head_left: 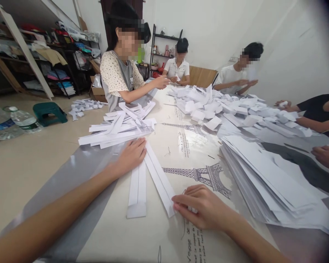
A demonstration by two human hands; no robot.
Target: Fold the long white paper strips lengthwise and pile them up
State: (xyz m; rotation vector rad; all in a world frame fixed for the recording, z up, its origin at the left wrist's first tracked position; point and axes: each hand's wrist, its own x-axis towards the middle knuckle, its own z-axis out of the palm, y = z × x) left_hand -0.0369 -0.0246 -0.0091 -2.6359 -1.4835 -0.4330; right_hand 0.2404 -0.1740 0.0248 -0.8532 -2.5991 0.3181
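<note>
A long white folded paper strip slants across the table in front of me, with a crease along its length. My right hand pinches the near end of this strip between thumb and forefinger. At its far end, my left hand lies with fingers together, gripping or pressing the paper; the fingertips are partly hidden. A second folded strip rests flat beside the first, its upper end under or against my left hand. Just beyond that hand is a loose pile of folded strips.
A stack of white paper sheets lies on the right. Behind it spreads a large heap of folded paper pieces. Several people sit around the table, their hands near paper. A green stool and water bottles stand on the floor at left.
</note>
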